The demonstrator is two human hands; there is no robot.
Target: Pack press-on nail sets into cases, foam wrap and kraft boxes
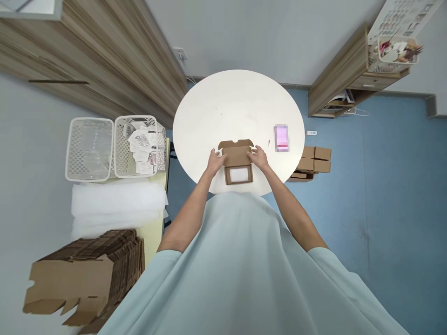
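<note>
A small brown cardboard box (pixel 226 176) lies on the white oval table (pixel 230 100), its lid (pixel 237 157) raised and tilted back. Inside the tray part rests a flat white rectangular item (pixel 239 175); its kind is not clear. My left hand (pixel 216 162) holds the lid by its left edge, thumb at the front. On the opposite edge my right hand (pixel 258 157) grips the lid with fingers bent around it. The lid's front flap, with a half-round notch, points away from me. Farther right on the table lies a pink-purple packet (pixel 281 138), blurred out.
Left stand two white plastic baskets (pixel 90 149), one with paper cards (pixel 143 149), beside white wrap rolls (pixel 118 200) and a stack of flattened cardboard boxes (pixel 80 279). Folded brown boxes (pixel 314 159) sit below the table's right edge. A wooden cabinet (pixel 349 74) stands back right.
</note>
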